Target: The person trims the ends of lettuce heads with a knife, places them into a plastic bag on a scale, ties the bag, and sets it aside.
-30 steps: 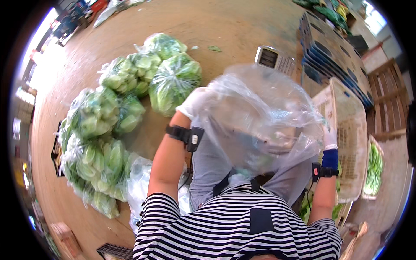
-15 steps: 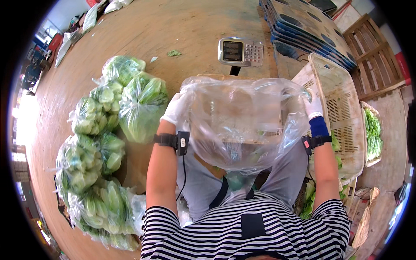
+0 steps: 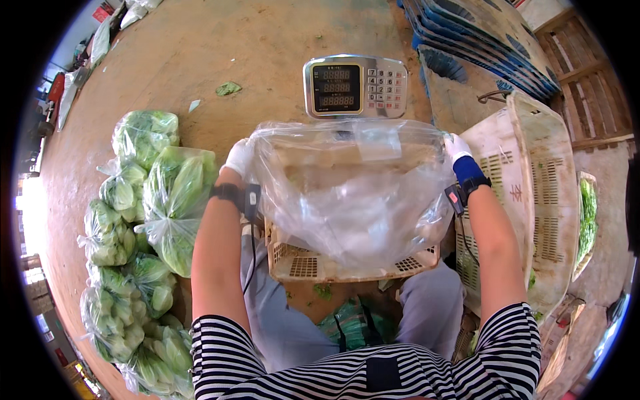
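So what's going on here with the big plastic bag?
A person in a striped shirt holds a large clear plastic bag stretched open with both gloved hands, left hand and right hand gripping its rim. The bag hangs over a pale plastic crate, in front of a digital scale. Tied bags of green vegetables lie on the floor at the left.

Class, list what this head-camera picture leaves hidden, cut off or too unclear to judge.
1. Head view: the fingertips of the left hand and right hand are wrapped in the clear plastic bag.
2. The inside of the crate is veiled by the bag.
3. The scale platform is hidden behind the bag.
4. The leafy greens at right are cut by the basket.
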A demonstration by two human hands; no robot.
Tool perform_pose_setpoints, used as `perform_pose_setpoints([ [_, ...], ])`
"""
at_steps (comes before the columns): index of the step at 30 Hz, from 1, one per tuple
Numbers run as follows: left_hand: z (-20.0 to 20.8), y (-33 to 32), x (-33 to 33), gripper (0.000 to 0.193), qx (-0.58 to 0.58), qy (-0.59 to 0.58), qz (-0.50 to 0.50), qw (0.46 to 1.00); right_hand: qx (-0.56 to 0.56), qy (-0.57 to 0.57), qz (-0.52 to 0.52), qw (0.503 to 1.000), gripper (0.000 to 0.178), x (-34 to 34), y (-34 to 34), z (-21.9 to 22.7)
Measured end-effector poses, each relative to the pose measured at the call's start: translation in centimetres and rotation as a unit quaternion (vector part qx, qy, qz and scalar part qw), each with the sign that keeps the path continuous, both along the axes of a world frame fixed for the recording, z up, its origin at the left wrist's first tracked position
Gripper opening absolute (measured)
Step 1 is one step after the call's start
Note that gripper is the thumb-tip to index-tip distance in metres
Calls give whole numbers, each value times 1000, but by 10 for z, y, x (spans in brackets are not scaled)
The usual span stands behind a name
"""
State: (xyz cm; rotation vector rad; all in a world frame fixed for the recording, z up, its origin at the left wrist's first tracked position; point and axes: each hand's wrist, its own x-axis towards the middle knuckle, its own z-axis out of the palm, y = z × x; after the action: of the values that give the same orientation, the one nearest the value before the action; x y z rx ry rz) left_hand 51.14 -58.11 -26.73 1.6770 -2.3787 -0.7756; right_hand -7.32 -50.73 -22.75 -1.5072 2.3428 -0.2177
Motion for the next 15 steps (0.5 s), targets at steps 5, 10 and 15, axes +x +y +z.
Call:
perform_pose_setpoints([
  [5, -18, -8, -20, 32, 465, 287, 385, 744, 92, 48, 25, 994, 42, -4, -20, -33],
  [10, -26, 67, 22, 35, 474, 413, 160, 761, 273, -327, -22, 905, 30, -18, 43, -45],
  [15, 8, 141, 1, 47, 411, 444, 190, 773, 52, -597, -182, 780, 33, -1, 139, -29],
])
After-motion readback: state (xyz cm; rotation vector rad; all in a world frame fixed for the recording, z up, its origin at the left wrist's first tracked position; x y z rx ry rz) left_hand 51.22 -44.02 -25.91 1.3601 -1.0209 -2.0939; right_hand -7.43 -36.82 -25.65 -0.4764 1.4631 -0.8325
